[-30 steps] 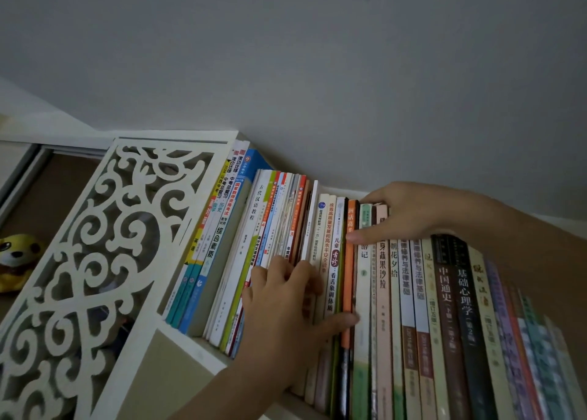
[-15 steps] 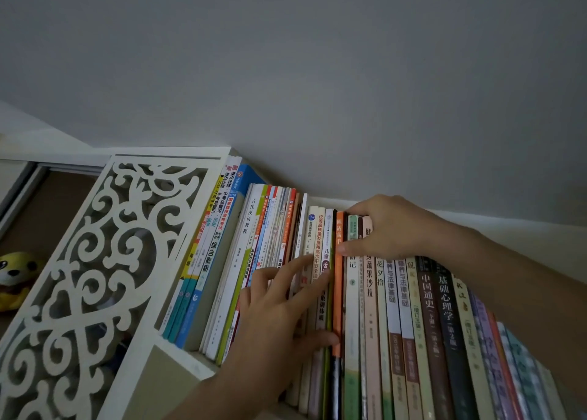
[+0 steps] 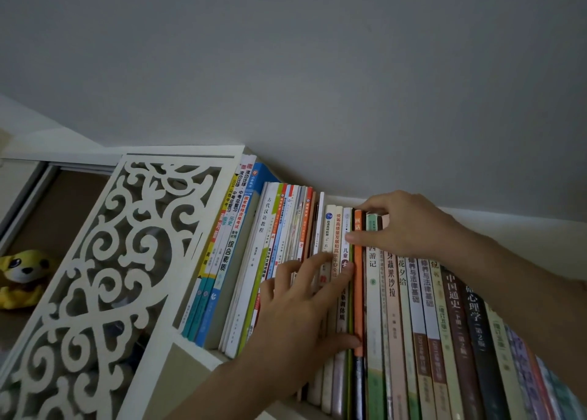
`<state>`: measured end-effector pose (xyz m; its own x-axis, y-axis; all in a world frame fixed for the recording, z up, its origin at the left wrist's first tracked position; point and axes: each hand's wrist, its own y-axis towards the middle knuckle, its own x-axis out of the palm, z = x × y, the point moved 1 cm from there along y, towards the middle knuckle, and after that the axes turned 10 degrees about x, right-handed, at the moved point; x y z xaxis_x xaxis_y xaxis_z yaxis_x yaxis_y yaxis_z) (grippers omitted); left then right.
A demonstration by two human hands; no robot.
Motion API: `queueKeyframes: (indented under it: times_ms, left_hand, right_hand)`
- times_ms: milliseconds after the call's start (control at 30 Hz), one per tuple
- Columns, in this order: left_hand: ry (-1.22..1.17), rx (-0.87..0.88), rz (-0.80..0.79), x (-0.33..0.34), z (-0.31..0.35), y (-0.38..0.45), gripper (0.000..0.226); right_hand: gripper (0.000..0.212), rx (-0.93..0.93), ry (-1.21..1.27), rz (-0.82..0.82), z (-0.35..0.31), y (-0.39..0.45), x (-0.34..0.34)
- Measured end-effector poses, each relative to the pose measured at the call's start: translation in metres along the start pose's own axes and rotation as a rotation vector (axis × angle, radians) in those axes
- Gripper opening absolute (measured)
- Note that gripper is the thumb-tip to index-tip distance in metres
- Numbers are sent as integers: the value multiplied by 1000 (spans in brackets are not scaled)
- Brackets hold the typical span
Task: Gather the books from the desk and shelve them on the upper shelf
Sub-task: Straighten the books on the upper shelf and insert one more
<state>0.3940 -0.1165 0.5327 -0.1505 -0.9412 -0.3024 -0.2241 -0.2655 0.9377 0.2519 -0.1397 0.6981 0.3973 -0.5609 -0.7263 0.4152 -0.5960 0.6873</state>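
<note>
A long row of books stands spine-out on the white upper shelf (image 3: 197,349). Near the middle of the row is a thin book with an orange spine (image 3: 358,292). My right hand (image 3: 403,226) rests on the top edges of the books beside it, thumb pressed against the orange spine. My left hand (image 3: 301,318) lies flat on the spines of the books just left of it, fingers spread, thumb touching the lower part of the orange spine. Blue and white workbooks (image 3: 222,261) lean at the row's left end.
A white carved fretwork side panel (image 3: 104,261) closes the shelf on the left. Beyond it, lower down, a yellow plush toy (image 3: 22,276) lies on a brown surface. A plain grey wall (image 3: 317,70) rises behind the books.
My left hand has opened out, its fingers sliding up and flattening against the spines. My right hand has stayed on the book tops, and the view has tilted slightly upward.
</note>
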Motion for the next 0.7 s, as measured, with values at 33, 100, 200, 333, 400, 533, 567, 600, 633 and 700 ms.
queueKeyframes:
  times_ms: [33,100,200,333,400,533,567,600,633,700]
  left_hand:
    - [-96,-16,-19,-1,-2,-5,77]
    - [-237,-64,25,-7,-8,-14,75]
    - [-235,-149,105,-16,-24,-26,75]
    - [-212,-148,-42,-16,-37,-36,86]
    - [-173,-130,-57,-12,-37,-38,88]
    - [-99,-125,-71,-10,-35,-35,88]
    - [-93,-131,-83,-10,-34,-35,88]
    - [-95,-141,-83,-11,-33,-34,89]
    - [-91,-152,-81,-13,-31,-34,89]
    - [-60,-164,-92,-17,-25,-31,90]
  right_hand:
    - [53,15,-4,-6,-1,0,1]
    - [50,39,-27,-54,-8,0,2]
    - [45,50,-113,-96,-24,2,-4]
    - [88,-8,-131,-95,-37,7,-9]
    - [81,-28,-118,-101,-35,7,-4]
    - [54,-9,-47,-114,-29,9,7]
    - [52,-9,-51,-124,-28,9,6]
    - [51,-14,-62,-131,-29,11,4]
    - [51,-16,-77,-144,-30,13,2]
    - [57,-16,-90,-159,-33,15,-2]
